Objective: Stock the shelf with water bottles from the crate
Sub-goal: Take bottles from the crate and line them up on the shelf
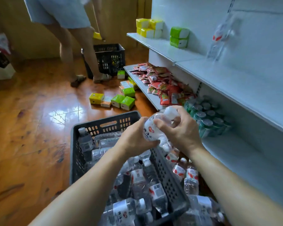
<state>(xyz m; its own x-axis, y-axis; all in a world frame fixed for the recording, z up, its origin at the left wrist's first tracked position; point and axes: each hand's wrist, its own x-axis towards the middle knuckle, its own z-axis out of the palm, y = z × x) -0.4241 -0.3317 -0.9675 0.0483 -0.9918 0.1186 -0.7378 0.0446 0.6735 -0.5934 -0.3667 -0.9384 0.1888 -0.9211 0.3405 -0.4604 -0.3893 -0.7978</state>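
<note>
**Bottle held in both hands over the crate, shelf to the right**

Nearest: crate (104,123), black, on the floor, with many water bottles lying loose in it. More bottles lay outside its right wall, toward the shelf base.

Above the crate's far right corner: one bottle (152,129) held in both hands. Left hand (134,141) wrapped the lower body from the left, a full grip. Right hand (178,129) pinched the upper body near the neck, fingers curled over it. Long axis tilted, cap (170,112) up and to the right, base down toward the crate.

Right of the hands: lower shelf (227,147), bare board near, a pack of green-capped bottles (207,118) farther back. The right hand was the nearer to it, and the cap already pointed that way.

Judgement: the coming move looked like a rightward carry onto the shelf, bottle to be stood upright.

Far: middle shelf (235,75), a blurred bottle (222,36) on it.
</note>
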